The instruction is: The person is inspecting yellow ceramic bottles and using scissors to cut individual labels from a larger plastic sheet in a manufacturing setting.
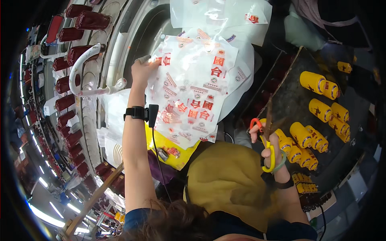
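Left hand (141, 70) pinches the clear red-printed plastic sheet (193, 88); right hand (270, 150), beside it, grips closed yellow-and-orange-handled scissors (266, 136).

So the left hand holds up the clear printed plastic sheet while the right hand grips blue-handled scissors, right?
Not quite. In the head view the scissors in the right hand have yellow and orange handles, not blue. The left hand does hold up the clear plastic sheet with red print.
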A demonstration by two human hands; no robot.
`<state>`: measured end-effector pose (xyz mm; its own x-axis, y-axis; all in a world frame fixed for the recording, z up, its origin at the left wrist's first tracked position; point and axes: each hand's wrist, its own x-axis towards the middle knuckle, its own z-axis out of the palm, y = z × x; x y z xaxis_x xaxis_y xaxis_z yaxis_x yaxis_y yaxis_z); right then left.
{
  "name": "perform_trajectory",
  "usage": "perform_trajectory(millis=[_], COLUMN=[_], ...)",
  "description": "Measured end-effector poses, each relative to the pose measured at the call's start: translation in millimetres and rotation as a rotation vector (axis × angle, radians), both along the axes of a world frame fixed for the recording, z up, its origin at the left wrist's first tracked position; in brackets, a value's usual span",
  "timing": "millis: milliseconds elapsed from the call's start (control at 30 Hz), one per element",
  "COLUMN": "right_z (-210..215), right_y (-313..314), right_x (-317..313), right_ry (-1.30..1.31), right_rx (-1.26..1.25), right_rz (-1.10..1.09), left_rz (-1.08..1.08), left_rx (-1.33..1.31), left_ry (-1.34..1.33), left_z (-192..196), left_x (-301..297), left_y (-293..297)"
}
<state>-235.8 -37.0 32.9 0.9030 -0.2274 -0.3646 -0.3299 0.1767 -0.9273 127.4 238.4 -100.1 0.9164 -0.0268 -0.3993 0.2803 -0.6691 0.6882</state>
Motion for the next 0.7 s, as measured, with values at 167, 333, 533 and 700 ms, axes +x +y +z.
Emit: perform_trajectory(millis=[167,333,533,700], right_z=[-7,-20,-27,-28], right_y=[12,41,65,65], right_x=[9,20,32,38], right_ry=[0.03,-0.041,0.001,0.012], right_rx=[0.013,-0.015,-0.001,0.014], right_rz=[0.175,0.262,0.342,0.361], left_rz=[-0.003,0.065,0.264,0.356], left_rx=[-0.098,-0.648,-1.009,-0.955], left_ry=[-0.327,-0.058,0.389,0.454], left_z=[17,85,131,128], left_x=[-8,-77,-151,-170], left_y=[-3,-42,-74,-77])
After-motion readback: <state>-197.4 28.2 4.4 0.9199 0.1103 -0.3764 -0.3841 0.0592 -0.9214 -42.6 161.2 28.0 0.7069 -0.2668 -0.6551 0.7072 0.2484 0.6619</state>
